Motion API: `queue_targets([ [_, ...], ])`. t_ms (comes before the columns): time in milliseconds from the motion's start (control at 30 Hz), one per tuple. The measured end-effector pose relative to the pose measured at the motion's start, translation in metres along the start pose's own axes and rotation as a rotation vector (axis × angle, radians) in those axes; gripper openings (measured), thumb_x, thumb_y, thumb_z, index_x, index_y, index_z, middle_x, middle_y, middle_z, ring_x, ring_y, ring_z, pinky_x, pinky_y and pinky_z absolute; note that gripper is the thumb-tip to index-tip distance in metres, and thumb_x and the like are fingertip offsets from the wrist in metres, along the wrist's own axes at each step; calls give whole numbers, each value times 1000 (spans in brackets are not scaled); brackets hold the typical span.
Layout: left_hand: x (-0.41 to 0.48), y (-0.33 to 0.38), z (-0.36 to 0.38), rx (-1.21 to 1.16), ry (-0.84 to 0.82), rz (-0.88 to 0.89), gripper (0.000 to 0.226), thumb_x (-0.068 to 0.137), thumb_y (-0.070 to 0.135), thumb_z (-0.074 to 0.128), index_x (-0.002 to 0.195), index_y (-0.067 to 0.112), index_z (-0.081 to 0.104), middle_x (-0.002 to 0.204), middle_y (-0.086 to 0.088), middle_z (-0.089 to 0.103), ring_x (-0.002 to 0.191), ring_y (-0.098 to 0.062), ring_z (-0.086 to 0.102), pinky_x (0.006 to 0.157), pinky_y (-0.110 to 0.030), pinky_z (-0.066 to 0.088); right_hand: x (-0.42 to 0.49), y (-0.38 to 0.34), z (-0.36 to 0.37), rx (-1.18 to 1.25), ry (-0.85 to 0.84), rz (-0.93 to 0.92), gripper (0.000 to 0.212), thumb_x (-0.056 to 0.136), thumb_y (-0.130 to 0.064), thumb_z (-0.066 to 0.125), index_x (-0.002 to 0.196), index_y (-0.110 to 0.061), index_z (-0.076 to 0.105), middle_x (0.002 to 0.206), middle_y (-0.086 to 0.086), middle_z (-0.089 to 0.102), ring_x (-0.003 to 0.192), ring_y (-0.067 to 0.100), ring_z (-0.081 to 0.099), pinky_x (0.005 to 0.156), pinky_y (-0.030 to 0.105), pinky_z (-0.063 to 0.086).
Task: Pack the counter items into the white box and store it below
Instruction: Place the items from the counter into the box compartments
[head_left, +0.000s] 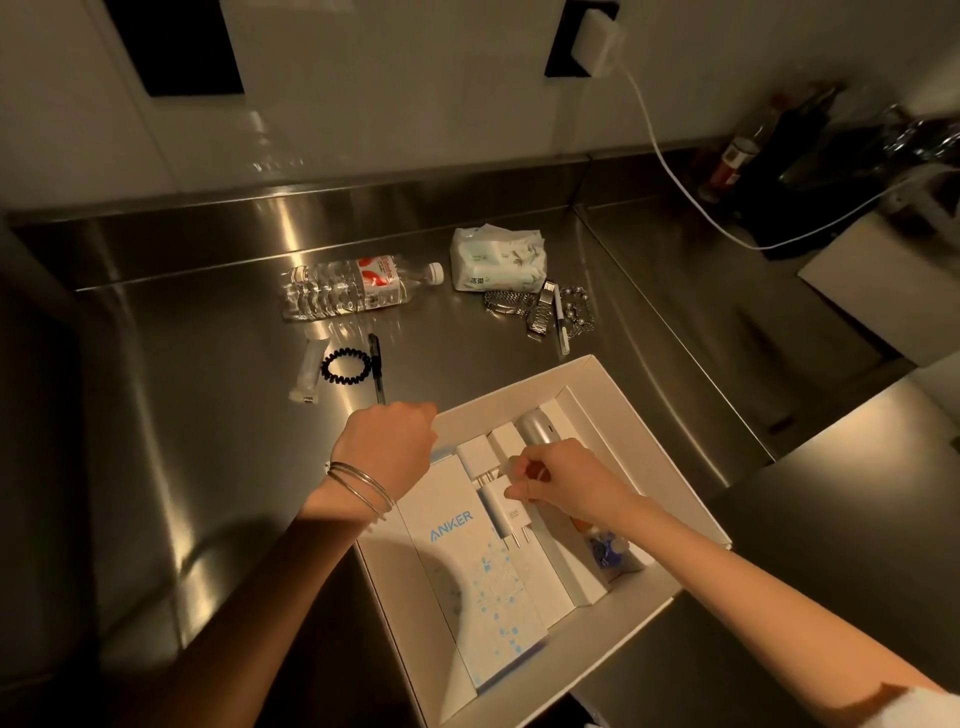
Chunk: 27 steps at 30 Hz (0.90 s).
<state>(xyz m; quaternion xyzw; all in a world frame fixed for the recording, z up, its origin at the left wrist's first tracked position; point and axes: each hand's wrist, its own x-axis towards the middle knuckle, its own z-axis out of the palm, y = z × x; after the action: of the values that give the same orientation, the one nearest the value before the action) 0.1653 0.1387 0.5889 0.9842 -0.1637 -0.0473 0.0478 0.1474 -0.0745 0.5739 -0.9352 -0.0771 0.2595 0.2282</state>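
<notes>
Right hand (563, 480) is pinching a white charger (503, 506) inside the white box (670, 452). Left hand (387, 441) grips the box's left rim, fingers curled. Water bottle (353, 286) lies farther back.

We cannot see the fingers of the left hand (387, 441); they curl under at the white box (675, 467) rim, so whatever they grip stays hidden. The right hand (571, 480) covers part of the white charger (501, 512) and the lower end of the silver cylinder (537, 428). The bottles (737, 150) far right on the desk (208, 389) blur into darkness, labels unreadable. The box's near corner runs off the bottom edge.
</notes>
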Motion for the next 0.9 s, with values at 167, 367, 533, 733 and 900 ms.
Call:
queue_targets([
  [167,0,2,-3,4,-64,-26,20,95,29,39,108,19,50,103,-5,66,93,-27,63,73,-33,47,-18,-15,-51,168,83,-166,4,84,-21,66,86,-24,67,76,-14,66,72,8,66,72,21,51],
  [367,-2,7,-15,-22,-151,-94,21,96,31,38,109,20,50,109,-5,64,99,-29,61,78,-34,45,-7,-10,-125,455,266,-156,10,86,-9,62,94,-7,68,83,10,70,73,12,69,69,18,57],
  [533,-2,3,-4,-35,-6,-141,31,91,39,32,98,23,58,77,-2,64,68,-23,62,64,-31,50,70,39,-148,385,375,37,10,89,-6,58,94,-2,66,87,9,66,77,16,67,65,16,57],
  [733,-8,5,8,101,150,-72,19,78,31,65,63,19,64,43,0,54,31,-16,44,39,-13,32,152,91,-128,70,332,245,18,84,-20,67,88,-3,65,96,19,68,92,33,65,82,43,52],
  [900,-6,4,0,-86,127,-122,8,71,27,77,70,24,69,44,4,60,31,-8,53,33,-18,43,172,95,-110,-74,280,286,33,82,-30,68,101,-4,65,108,20,66,102,37,62,83,40,50],
])
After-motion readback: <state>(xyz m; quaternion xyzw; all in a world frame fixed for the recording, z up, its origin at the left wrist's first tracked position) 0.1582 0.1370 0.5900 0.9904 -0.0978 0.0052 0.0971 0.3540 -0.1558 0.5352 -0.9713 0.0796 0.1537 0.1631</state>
